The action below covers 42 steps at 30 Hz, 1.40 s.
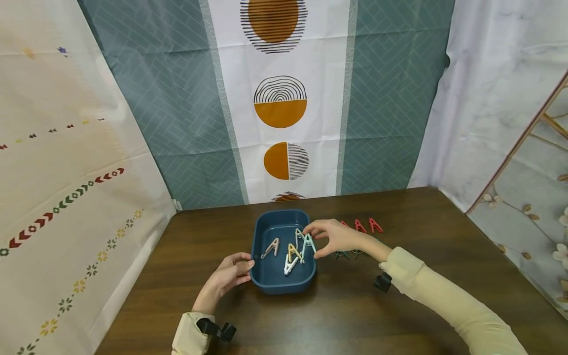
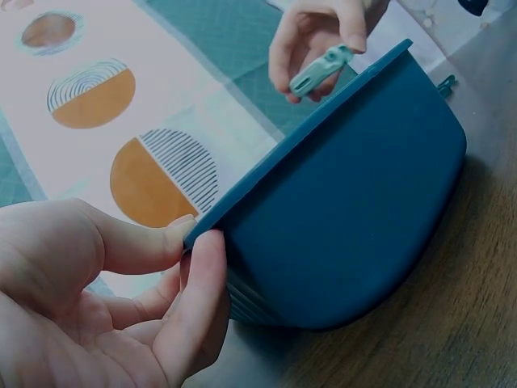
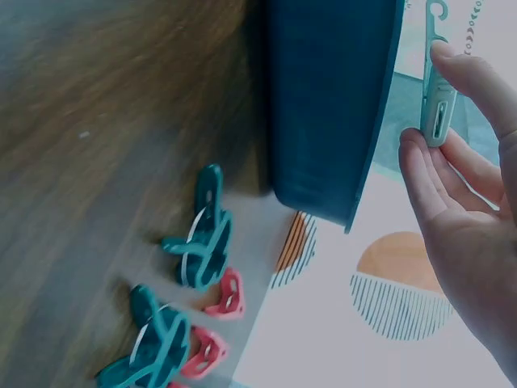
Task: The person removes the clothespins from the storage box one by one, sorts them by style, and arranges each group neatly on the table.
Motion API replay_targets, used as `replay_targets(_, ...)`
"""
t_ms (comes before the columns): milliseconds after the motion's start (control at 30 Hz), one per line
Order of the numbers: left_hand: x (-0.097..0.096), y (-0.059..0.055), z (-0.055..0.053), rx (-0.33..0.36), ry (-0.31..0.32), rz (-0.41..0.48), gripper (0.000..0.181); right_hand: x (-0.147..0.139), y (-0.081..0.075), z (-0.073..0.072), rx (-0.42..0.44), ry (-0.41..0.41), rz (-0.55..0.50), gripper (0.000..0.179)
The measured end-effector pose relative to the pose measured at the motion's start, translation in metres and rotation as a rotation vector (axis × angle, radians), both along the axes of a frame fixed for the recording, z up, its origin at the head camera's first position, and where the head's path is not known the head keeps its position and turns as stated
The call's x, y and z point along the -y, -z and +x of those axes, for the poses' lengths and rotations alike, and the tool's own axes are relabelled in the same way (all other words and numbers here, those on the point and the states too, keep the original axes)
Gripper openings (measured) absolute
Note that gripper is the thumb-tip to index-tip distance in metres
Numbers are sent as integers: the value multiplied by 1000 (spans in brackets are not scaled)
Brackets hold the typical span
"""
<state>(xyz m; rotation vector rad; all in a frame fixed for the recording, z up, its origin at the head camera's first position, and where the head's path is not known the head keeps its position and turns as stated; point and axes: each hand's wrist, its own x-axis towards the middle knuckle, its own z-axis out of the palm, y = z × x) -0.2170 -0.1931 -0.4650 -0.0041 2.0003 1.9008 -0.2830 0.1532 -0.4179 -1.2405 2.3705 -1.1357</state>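
Observation:
My left hand (image 1: 228,276) pinches the left rim of a dark blue plastic bin (image 1: 270,278) between thumb and fingers, seen closely in the left wrist view. Over the bin's right side, my right hand (image 1: 339,237) holds a mint green clothespin (image 3: 440,109) with a hooked end, pinched between thumb and fingertips. Inside the bin lie several clothespins: a beige-pink clothespin (image 1: 271,246), a yellow clothespin (image 1: 293,252), a white clothespin (image 1: 290,266) and a pale one (image 1: 298,236) near the right wall.
To the right of the bin, several red clothespins (image 1: 374,225) lie in a row on the brown wooden table (image 1: 355,305). Dark green clips (image 3: 208,234) lie in front of them, partly behind my right forearm in the head view. A patterned curtain (image 1: 284,162) hangs behind the table.

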Motion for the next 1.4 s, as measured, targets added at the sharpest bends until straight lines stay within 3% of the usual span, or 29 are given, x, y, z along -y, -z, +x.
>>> replay_targets(233,0,-2,0,5,-2,7,41,-18,3,6,-12,34,40,63)
replay_targets(833,1,2,1,10,3,36,33,-46,21,19,61,64,33,61)
replay_targets(1167,1,2,0,7,8,20,36,-61,31,24,31,52,133,61)
replay_targets(1400,0,1,0,16,3,30,37,-67,39,29,66,51,158,62)
